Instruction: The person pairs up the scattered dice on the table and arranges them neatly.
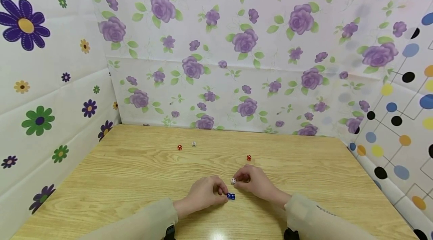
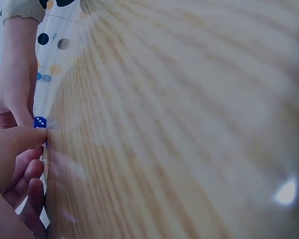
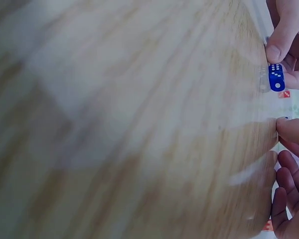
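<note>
Two blue dice (image 1: 231, 196) sit side by side on the wooden table. My left hand (image 1: 205, 195) pinches the left one between thumb and fingers. Just behind them, a white die (image 1: 233, 181) is held at the fingertips of my right hand (image 1: 255, 182). In the left wrist view, one blue die (image 2: 40, 121) shows beyond the left thumb. The right wrist view has the blue pair (image 3: 276, 77) by the left hand's thumb; the right hand's fingers (image 3: 292, 133) show below, their white die hidden there.
Farther back on the table (image 1: 142, 164) lie a red die (image 1: 179, 147) and a white die (image 1: 194, 143), close together. Another red die (image 1: 249, 157) lies beyond my right hand. Patterned cloth walls (image 1: 216, 93) border the table at the back and sides.
</note>
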Motion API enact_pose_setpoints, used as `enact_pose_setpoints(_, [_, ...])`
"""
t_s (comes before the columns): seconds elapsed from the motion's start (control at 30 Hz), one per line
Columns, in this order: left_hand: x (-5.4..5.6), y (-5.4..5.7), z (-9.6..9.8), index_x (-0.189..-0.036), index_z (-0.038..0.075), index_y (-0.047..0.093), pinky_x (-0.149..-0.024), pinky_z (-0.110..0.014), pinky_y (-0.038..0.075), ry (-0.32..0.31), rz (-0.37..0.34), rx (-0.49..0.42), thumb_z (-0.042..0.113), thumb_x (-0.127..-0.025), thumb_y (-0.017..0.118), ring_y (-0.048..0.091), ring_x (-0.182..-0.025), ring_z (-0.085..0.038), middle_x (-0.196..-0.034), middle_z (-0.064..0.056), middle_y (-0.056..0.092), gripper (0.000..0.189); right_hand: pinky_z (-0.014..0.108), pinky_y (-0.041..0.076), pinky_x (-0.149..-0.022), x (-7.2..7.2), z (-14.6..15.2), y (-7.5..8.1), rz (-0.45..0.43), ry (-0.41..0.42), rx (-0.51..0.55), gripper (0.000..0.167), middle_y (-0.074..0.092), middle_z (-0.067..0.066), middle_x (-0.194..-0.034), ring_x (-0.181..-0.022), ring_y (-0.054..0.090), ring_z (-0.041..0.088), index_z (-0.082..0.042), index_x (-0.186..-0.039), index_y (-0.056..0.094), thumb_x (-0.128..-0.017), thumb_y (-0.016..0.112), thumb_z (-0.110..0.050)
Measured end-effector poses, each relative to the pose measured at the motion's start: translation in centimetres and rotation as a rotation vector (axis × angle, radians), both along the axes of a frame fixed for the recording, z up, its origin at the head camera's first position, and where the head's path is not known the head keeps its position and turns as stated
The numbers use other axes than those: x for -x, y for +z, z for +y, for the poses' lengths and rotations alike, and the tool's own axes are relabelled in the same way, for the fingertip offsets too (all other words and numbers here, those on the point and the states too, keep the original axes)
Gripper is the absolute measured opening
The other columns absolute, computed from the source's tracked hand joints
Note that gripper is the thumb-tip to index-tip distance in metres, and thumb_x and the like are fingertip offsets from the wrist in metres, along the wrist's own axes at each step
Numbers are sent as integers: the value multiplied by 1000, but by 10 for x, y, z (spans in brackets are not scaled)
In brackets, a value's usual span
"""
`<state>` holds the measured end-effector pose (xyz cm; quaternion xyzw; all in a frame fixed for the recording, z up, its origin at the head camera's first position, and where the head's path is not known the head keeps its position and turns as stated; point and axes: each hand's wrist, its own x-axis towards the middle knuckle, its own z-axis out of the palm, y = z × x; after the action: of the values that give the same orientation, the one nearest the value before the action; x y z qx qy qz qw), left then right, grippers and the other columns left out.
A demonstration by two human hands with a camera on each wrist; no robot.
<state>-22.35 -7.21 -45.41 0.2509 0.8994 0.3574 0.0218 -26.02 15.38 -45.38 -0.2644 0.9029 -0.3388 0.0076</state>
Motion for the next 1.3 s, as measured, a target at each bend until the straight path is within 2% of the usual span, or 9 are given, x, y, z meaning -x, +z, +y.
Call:
enact_pose_setpoints(0.57, [2, 1, -2, -85, 23, 73, -64, -18, 39, -26, -22, -12, 25, -80, 82, 51, -68, 3, -81, 10, 64, 11, 19, 45, -65, -1, 1, -2, 11, 1, 7, 11, 63, -5, -88, -76, 55, 9, -21, -94, 75, -84, 79, -21])
enact_pose_setpoints(0.8, [5, 2, -7, -86, 21, 73, -61, -18, 40, -69, -71, -38, 22, -81, 82, 49, -63, 2, -81, 7, 65, 10, 19, 46, -65, -3, 3, -2, 20, 24, 29, 11, 64, -4, -88, -77, 57, 9, -20, -94, 76, -84, 79, -21])
enact_pose_setpoints(1.07, [4, 6, -8, -87, 18, 73, -62, -19, 40, -87, -97, -58, 18, -81, 81, 49, -64, 0, -82, 3, 66, 10, 19, 46, -64, -4, 5, -2, 18, 42, 27, 10, 65, -4, -88, -75, 57, 9, -22, -95, 75, -85, 78, -21])
enact_pose_setpoints(1.17, [7, 7, -11, -90, 16, 74, -63, -18, 41, -124, -132, -74, 16, -83, 79, 50, -65, 0, -84, 2, 66, 9, 18, 46, -65, -4, 4, -2, 21, 40, 28, 11, 66, -4, -88, -76, 57, 9, -21, -95, 75, -85, 79, -20])
enact_pose_setpoints(1.3, [13, 10, -19, -96, 13, 73, -64, -17, 43, -215, -233, -94, 14, -86, 76, 53, -69, -2, -88, 0, 66, 10, 18, 46, -66, -5, 3, -2, 11, 41, 34, 11, 66, -4, -89, -77, 57, 8, -20, -95, 75, -85, 78, -20])
